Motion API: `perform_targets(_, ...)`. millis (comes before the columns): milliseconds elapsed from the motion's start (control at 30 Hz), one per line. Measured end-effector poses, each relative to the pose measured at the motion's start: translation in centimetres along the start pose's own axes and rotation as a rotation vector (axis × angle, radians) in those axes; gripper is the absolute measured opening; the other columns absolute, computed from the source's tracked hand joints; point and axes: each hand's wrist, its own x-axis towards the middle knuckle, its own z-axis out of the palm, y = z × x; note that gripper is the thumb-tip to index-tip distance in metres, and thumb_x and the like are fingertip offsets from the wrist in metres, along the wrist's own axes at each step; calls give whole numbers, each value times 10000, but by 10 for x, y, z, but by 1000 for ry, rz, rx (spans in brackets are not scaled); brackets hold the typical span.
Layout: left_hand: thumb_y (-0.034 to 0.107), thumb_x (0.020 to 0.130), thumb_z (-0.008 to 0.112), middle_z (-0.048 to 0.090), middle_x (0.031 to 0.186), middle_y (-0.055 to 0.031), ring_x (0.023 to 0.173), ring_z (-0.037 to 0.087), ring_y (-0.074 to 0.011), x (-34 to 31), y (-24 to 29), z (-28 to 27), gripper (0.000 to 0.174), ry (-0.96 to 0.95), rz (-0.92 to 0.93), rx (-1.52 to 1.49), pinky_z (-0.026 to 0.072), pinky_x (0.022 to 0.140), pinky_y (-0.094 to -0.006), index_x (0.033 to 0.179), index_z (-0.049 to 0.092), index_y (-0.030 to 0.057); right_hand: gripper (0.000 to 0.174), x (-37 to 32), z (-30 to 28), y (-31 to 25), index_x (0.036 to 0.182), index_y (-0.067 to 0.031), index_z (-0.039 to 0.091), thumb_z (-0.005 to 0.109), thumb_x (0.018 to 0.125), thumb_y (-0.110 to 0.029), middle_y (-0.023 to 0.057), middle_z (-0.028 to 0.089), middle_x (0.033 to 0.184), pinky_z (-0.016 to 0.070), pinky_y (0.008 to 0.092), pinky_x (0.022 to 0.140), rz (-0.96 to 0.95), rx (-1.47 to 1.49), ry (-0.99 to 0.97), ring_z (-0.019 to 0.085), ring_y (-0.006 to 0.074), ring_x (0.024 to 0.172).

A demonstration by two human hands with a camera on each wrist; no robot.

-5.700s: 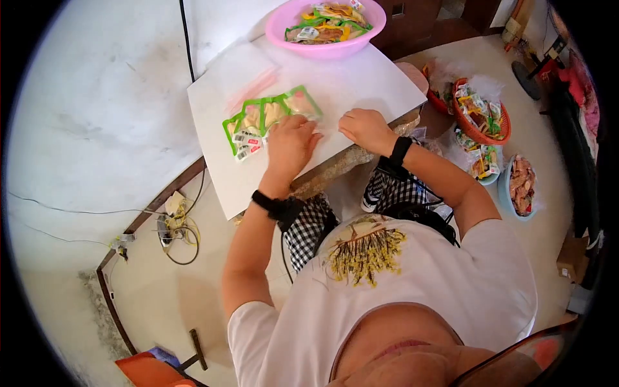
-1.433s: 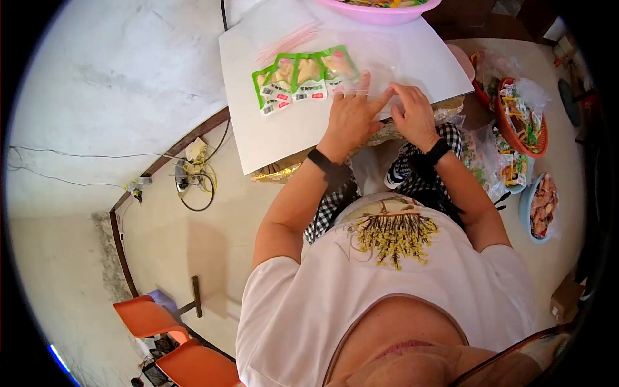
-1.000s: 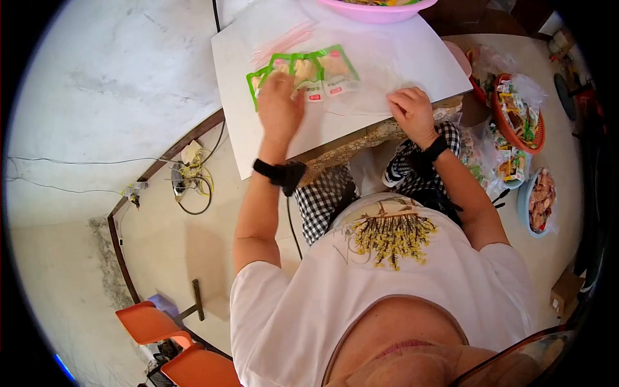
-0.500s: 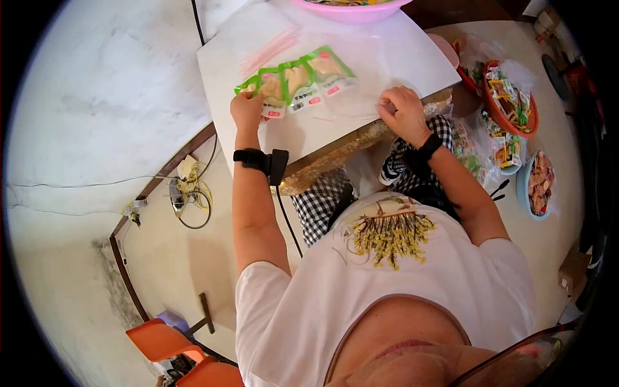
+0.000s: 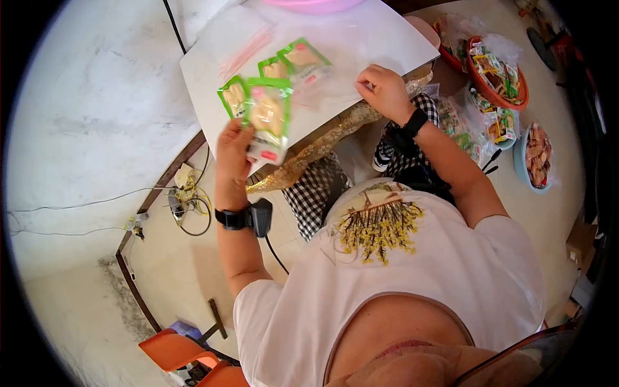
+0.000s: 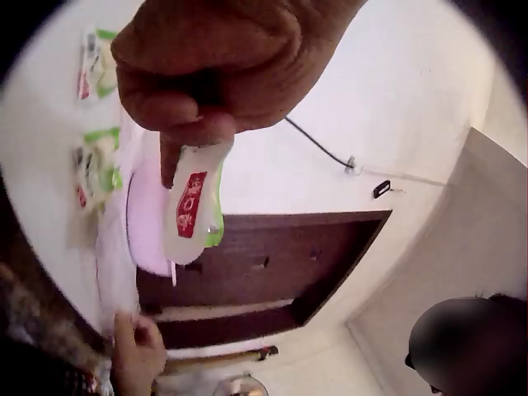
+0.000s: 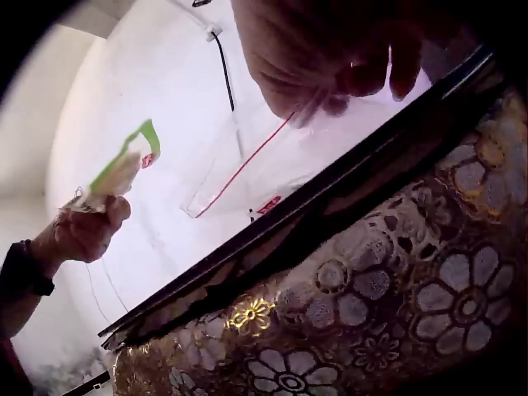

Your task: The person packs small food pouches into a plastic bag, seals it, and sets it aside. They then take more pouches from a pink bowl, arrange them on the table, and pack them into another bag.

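My left hand pinches the lower side of a green-edged food packet, raised over the table's near left part. Through its clear window the pale food inside shows. In the left wrist view the held packet appears nearly edge-on, with a red label. My right hand, at the table's front edge, pinches a clear plastic bag with a red line along its mouth. The bag lies flat on the white tabletop. Three similar packets lie on the table: one to the left and two overlapping further back.
Thin clear bags with pink-red lines lie at the back left of the table. A pink basin stands at the back. On the floor at right are a red basket of packets and a blue tub.
My left hand has left the clear bag, reached left to the packets and lifted one from the row. My right hand has stayed at the bag by the front edge. The head view has shifted.
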Motion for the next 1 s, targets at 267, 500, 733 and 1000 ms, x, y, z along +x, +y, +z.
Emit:
perform_targets(267, 31, 915, 517, 610, 748, -78, 387, 428, -60, -4, -41, 58, 94, -214, -367, -97, 354, 323, -190, 999, 524, -11, 82, 0, -5, -13, 803, -32, 592, 665, 787, -64, 82, 583, 775, 470, 326, 590, 41, 26, -24, 591, 248, 663)
perform_targets(500, 36, 922, 514, 595, 782, -62, 444, 421, -55, 11, -43, 89, 140, -193, -306, -195, 360, 379, -195, 1050, 520, -20, 67, 0, -17, -17, 815, -53, 589, 643, 792, -84, 91, 579, 775, 468, 371, 589, 31, 57, 11, 592, 294, 679)
perform_targets(733, 50, 928, 529, 596, 788, -42, 500, 470, -68, 27, -46, 106, 185, -146, -204, -235, 389, 402, -207, 1098, 538, -24, 64, -3, -22, -6, 847, -33, 596, 644, 804, -34, 99, 604, 827, 473, 344, 591, 4, 2, 12, 604, 283, 679)
perform_targets(1000, 54, 922, 549, 604, 863, -63, 632, 559, -108, 41, -62, 118, 210, -73, -144, -214, 447, 497, -221, 1117, 534, -20, 38, -3, -21, -3, 861, -31, 597, 618, 831, -39, 113, 593, 827, 474, 364, 616, 12, 30, -12, 592, 321, 711)
